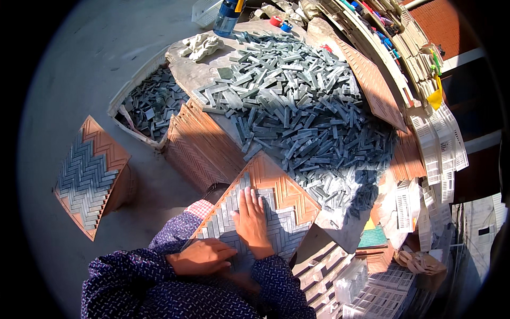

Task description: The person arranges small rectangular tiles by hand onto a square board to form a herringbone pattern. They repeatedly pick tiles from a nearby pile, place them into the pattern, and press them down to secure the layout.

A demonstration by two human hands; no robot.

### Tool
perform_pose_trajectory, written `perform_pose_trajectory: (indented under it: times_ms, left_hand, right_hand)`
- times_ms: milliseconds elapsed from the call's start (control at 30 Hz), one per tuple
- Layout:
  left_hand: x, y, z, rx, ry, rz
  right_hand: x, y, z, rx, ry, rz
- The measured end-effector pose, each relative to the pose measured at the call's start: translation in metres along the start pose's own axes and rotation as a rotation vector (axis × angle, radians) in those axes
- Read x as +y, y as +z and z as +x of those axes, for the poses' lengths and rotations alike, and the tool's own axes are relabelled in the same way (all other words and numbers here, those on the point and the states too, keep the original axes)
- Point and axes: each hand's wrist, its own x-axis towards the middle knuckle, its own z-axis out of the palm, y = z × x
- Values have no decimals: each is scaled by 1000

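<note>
Hands (252, 220) flat on tile-filled orange tray (289, 194); white basket (118, 98) of grey tiles (151, 106).

Orange ridged mould tray (289, 194), square, turned corner-on, lying flat. Grey tile strips (289, 226) fill its near part in herringbone rows; far corner is bare. Right hand (251, 220) lies flat on the strips, left hand (202, 256) at the near edge.

My fingers (249, 199) press matt grey stone-like tile strips (297, 117), smooth-faced, set in a ribbed orange plastic mould tray (284, 186). Table (194, 72) looks like rough dusty stone. My sleeves (175, 234) are dotted cloth.
</note>
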Motion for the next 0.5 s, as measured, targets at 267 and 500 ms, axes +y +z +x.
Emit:
perform_pose_trajectory:
  times_ms: [267,500]
  left_hand:
    - [-20,-22,41,231,-19,443]
    - [-59,-1,52,47,-138,739]
  right_hand:
    - [36,-56,-32,254,311,491]
    - [55,-56,-119,399,600,570]
